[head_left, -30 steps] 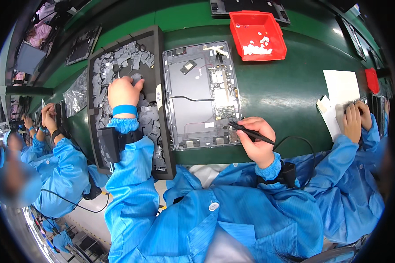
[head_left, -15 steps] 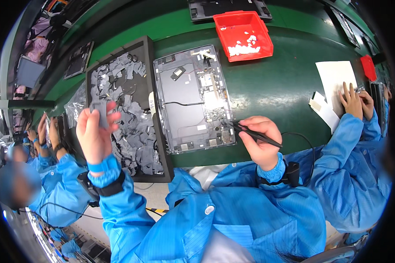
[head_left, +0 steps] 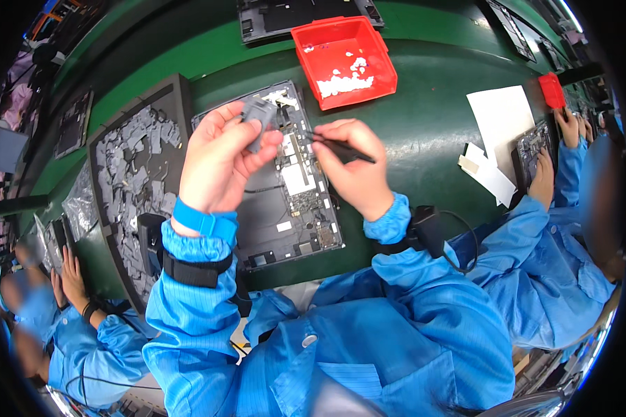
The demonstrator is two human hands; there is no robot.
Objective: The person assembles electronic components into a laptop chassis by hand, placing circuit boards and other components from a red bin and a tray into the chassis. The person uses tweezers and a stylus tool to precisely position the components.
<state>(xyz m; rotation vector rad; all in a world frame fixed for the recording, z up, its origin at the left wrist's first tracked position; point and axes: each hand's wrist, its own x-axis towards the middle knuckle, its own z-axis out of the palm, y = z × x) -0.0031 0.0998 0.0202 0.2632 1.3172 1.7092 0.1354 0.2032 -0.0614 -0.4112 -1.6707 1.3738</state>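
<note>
My left hand [head_left: 219, 160] is closed on a small flat grey piece [head_left: 262, 115], pinched between thumb and fingers above the far part of an opened laptop base [head_left: 254, 226]. In my right hand [head_left: 358, 170] are black tweezers [head_left: 348, 149], their tips pointing left near the laptop's far right edge. Whether the tips touch anything, I cannot tell. The laptop base lies flat, its circuit board [head_left: 302, 201] exposed along the right side. My left hand and the grey piece hide part of its far half.
Left of the laptop stands a dark foam-walled tray [head_left: 182, 104] heaped with grey pieces [head_left: 132, 167]. A red bin [head_left: 386, 62] with small white bits sits beyond. White paper [head_left: 501, 115] lies on the right, beside a co-worker's hand [head_left: 542, 181]. Another co-worker's hands [head_left: 69, 274] are at far left.
My left hand has carried the grey piece from over the tray to above the laptop. My right hand has moved the tweezers from the laptop's near right corner toward its far side. The view has shifted.
</note>
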